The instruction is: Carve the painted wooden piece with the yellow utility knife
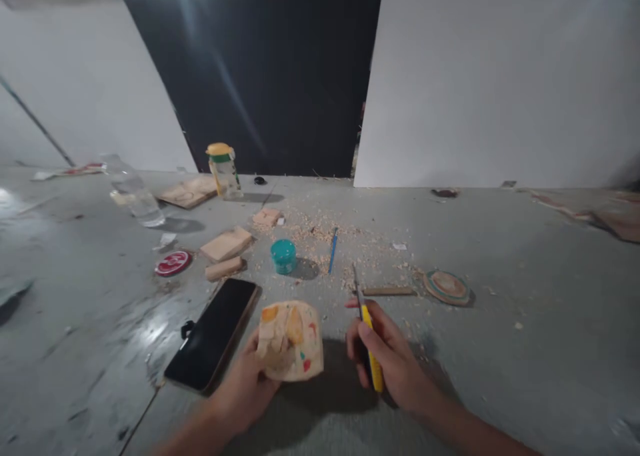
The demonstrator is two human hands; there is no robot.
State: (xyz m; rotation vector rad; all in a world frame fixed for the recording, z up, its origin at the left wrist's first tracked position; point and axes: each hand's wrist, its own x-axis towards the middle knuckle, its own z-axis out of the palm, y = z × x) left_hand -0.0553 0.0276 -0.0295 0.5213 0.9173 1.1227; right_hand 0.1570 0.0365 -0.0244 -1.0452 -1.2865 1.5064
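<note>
My left hand (245,386) grips the left side of a pale carved wooden piece (313,336) with orange, red and green paint marks. In my right hand (393,353) is a yellow utility knife (373,363), its blade pointing up and away from me. The knife and the wooden piece are apart. Beyond them on the grey floor stand a teal jar (283,256) and a thin blue stick (333,251), with wood shavings (313,231) scattered around. A brown stick (389,291) lies just past the blade.
A black phone (213,336) lies at left, near wooden blocks (227,244) and a red disc (173,263). Farther back are a clear bottle (135,193), a yellow-lidded bottle (225,173) and a flat board (189,191). A painted round piece (447,287) lies at right.
</note>
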